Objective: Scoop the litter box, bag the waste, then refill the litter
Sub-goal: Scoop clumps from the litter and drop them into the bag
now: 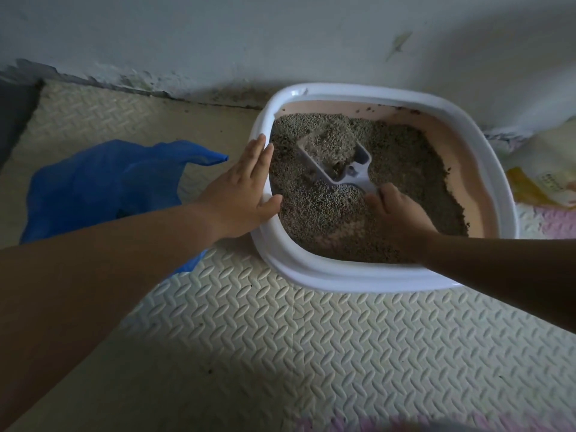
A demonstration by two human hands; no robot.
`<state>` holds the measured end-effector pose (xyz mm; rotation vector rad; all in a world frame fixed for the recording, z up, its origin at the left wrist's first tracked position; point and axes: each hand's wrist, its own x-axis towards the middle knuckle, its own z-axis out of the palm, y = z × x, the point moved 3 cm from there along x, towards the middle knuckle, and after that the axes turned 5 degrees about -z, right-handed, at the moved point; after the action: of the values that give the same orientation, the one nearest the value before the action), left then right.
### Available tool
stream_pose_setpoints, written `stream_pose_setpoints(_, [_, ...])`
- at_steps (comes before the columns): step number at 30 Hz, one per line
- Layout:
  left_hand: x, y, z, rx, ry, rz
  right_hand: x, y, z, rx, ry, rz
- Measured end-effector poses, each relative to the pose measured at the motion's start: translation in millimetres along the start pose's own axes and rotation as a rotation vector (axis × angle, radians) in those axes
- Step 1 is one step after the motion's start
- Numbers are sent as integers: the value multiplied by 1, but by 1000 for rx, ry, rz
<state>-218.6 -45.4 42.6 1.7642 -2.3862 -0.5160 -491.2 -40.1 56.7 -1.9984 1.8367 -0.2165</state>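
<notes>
Litter box (343, 277), white rim and pink inner wall, on a ribbed foam floor mat (280, 353) against the wall (280, 35). It holds grey granular litter (411, 163), thin near the front, where pink shows through. A pale scoop (358, 177), heaped with granules, lies in the middle of the box. The right hand (402, 213) grips its handle, fingers (386, 191) curled round it and hiding most of it. The left hand (246, 188) rests flat on the left rim, fingers (258, 154) straight and close together. A dark lump at the back of the scoop is hard to make out. The right forearm covers the near right rim. A blue plastic bag (103, 185) lies crumpled just left of the box, partly under the left forearm. A yellow-and-white sack (548, 169) is cut off at the right edge, its print illegible.
</notes>
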Motion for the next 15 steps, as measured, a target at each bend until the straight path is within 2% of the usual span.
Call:
stream_pose_setpoints(6, [0,2,-2,19,-15,-11,-12,8,-22,-95,5,-58])
stream_pose_setpoints(15, [1,0,-1,28,-24,-13,-20,2,-30,-46,21,-81])
